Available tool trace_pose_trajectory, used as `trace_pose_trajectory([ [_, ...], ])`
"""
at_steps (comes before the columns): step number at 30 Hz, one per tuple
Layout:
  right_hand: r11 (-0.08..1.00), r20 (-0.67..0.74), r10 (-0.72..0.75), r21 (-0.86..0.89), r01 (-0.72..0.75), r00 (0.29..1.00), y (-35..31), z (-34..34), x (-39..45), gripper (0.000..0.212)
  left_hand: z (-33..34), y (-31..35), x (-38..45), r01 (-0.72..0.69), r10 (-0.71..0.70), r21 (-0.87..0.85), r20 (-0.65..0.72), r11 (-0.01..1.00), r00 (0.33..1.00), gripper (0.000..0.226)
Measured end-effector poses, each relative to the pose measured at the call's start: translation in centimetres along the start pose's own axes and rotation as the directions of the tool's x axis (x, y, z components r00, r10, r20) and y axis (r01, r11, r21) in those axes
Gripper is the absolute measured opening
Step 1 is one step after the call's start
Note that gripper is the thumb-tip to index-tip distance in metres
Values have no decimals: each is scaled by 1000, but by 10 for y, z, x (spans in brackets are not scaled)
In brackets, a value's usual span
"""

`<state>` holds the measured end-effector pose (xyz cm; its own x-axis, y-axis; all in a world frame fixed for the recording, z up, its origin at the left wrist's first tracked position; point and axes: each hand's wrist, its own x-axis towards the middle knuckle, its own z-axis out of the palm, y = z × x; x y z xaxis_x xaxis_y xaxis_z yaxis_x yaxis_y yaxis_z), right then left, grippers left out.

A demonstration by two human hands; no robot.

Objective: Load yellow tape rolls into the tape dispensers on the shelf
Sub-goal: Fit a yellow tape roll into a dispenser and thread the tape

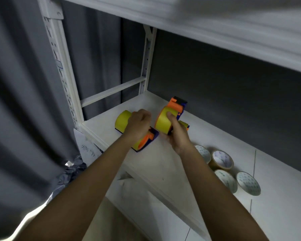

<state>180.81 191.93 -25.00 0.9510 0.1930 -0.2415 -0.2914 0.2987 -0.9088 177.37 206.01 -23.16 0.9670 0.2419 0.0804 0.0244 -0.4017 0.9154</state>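
Observation:
On the white shelf point(101, 126) lies an orange and blue tape dispenser point(146, 140) with a yellow tape roll point(122, 120) showing at its far end. My left hand point(138, 126) rests closed on top of this dispenser. My right hand point(176, 134) holds a second orange and blue dispenser point(178, 105) raised just above the shelf, with the thumb pressed on the yellow tape roll point(162, 122) seated in it. The two dispensers sit side by side, a small gap apart.
Several brownish tape rolls point(222, 160) lie to the right on a lower white surface. The shelf's white upright post point(63, 70) stands at left, with grey curtain behind. An upper shelf board point(215, 23) hangs overhead. A paper label point(89, 148) hangs below the shelf corner.

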Motion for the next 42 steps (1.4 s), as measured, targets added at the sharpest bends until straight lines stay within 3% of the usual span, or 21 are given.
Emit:
trace_pose_trajectory([
  [3,995,-51,100,-8,-100,994,-18,14,32,50,-13,-7,19,32,-29,173,-18,984,999,29],
  [10,956,-103,293,22,-293,950,-4,32,91,74,-23,-13,32,44,-56,252,42,967,998,30],
  [14,954,-152,297,13,-298,943,11,29,117,77,-26,-20,39,32,-43,314,30,949,999,29],
  [21,948,-298,181,-202,-247,937,28,22,137,73,-27,-32,46,-4,-12,302,52,953,999,27],
  [23,938,-307,181,-232,-258,934,30,19,143,72,-26,-33,46,-21,4,299,57,954,998,26],
  [27,950,-249,257,-110,-291,934,33,18,147,67,-25,-35,46,-38,21,286,62,958,998,25],
  [30,941,-262,218,-200,-274,940,26,26,144,52,-25,-35,46,-47,27,285,71,957,997,25],
  [33,844,-347,152,-442,-304,926,16,27,145,51,-25,-34,46,-56,38,275,71,960,997,25],
  [37,699,-332,59,-659,-276,941,9,25,135,54,-24,-35,46,-53,31,296,80,954,996,26],
  [42,329,-211,-150,-932,-152,966,6,24,113,49,-19,-27,43,-56,30,403,70,914,997,27],
])
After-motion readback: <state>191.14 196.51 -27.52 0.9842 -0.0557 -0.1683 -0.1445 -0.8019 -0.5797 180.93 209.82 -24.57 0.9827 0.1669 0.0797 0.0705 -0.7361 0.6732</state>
